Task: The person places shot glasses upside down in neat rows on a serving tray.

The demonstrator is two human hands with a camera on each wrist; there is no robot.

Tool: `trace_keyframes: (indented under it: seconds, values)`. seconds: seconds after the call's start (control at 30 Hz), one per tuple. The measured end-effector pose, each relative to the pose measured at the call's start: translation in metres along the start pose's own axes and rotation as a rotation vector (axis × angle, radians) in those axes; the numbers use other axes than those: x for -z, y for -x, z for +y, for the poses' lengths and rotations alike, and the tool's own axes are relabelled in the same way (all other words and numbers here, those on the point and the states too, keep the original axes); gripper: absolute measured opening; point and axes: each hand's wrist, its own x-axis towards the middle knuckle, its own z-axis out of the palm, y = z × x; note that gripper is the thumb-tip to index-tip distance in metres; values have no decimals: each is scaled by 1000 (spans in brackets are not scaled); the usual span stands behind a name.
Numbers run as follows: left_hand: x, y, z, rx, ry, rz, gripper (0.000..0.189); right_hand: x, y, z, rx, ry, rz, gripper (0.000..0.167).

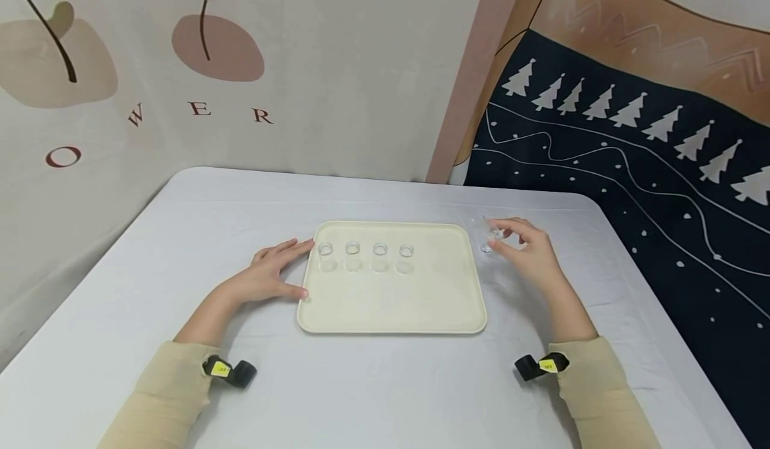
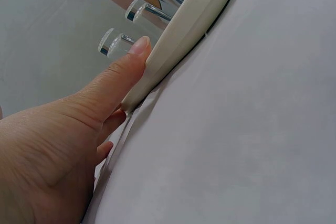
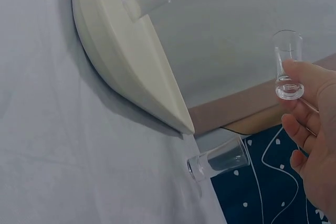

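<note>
My left hand (image 1: pixel 271 275) rests spread against the left edge of a cream tray (image 1: pixel 445 302), its thumb (image 2: pixel 118 77) on the rim. On the tray's back half, several clear shot glasses (image 1: pixel 379 250) stand in a row with their thick bases up. To the right of the tray, my right hand (image 1: pixel 532 252) pinches another clear shot glass (image 3: pixel 289 85) between thumb and fingers, tilted sideways above the table. Just past the tray's right edge, one more shot glass (image 3: pixel 218 162) stands upright on the cloth, partly overlapped by the hand in the head view.
A white cloth (image 1: pixel 361 389) covers the table under the tray. Behind it hang a pale printed curtain (image 1: pixel 349 88) and, at the right, a dark fabric (image 1: pixel 577 148) with white trees. Each wrist wears a small black camera (image 1: pixel 240 373).
</note>
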Motion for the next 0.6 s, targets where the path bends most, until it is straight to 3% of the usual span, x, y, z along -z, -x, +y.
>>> trace_keyframes:
  seconds: [0.6]
  values:
    - [0,-1,-2,4,3,-8,106,-14,-2,-11,39,15,5,28]
